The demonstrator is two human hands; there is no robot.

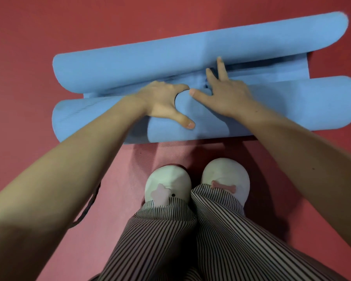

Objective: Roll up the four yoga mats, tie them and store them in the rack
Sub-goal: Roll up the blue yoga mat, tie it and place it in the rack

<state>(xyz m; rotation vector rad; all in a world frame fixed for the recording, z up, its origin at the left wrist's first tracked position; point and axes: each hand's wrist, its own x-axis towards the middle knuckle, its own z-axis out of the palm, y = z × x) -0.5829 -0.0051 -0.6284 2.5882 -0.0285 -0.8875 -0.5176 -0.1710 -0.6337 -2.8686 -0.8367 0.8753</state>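
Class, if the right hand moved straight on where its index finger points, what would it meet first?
The far roll; the right hand's fingertip looks nearly touching it, though depth is unclear.

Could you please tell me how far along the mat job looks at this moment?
Early. Done: the blue mat is curled into two rolls. In hand: the left hand grips the near roll, the right hand reaches into the gap. Left: no tie seen fastened, the pink mat lies flat underfoot, no rack in view.

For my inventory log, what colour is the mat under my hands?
The mat is light blue, shown in the head view.
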